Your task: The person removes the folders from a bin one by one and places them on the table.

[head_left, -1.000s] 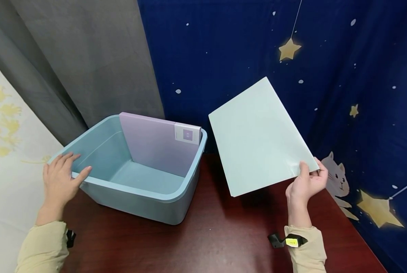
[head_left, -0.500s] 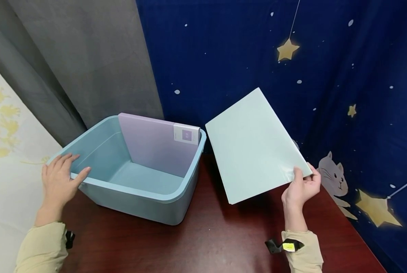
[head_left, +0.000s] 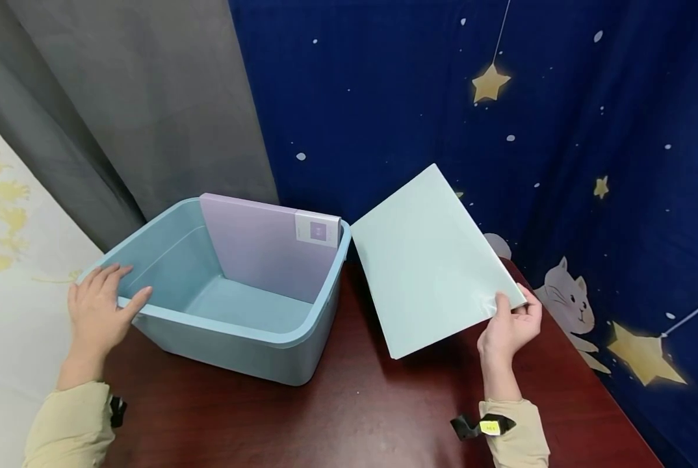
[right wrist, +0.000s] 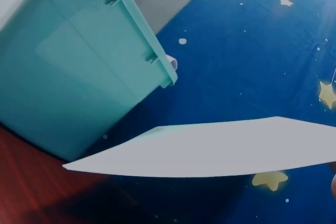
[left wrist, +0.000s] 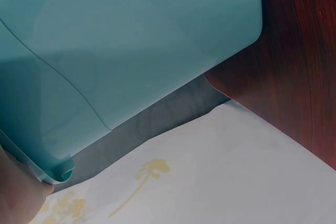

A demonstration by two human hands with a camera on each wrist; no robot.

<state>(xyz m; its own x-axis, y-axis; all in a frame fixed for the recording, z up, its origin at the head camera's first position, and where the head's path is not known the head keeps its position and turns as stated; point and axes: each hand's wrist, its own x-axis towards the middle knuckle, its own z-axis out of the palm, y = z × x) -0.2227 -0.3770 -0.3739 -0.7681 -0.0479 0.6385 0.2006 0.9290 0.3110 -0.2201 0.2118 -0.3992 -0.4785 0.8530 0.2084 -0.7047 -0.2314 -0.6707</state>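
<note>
In the head view, my right hand (head_left: 511,328) pinches a pale mint-green folder (head_left: 437,266) by its near right corner, thumb on top. The folder hangs tilted above the table, just right of a blue plastic tub (head_left: 226,328). Seen from the right wrist, the folder (right wrist: 210,150) is nearly edge-on. My left hand (head_left: 99,312) rests on the tub's front left corner, fingers spread over the rim. Inside the tub, a lilac folder (head_left: 261,250) with a white label stands upright against the back wall.
The tub stands on a dark red-brown table (head_left: 361,416). Behind hang a grey curtain (head_left: 144,97) and a navy star-patterned curtain (head_left: 384,84). A white cloth with yellow prints (head_left: 27,312) hangs at the left, beside the tub.
My right hand and the mint-green folder have come down and slightly left, bringing the folder's far left corner near the tub's right rim. My left hand stays on the rim.
</note>
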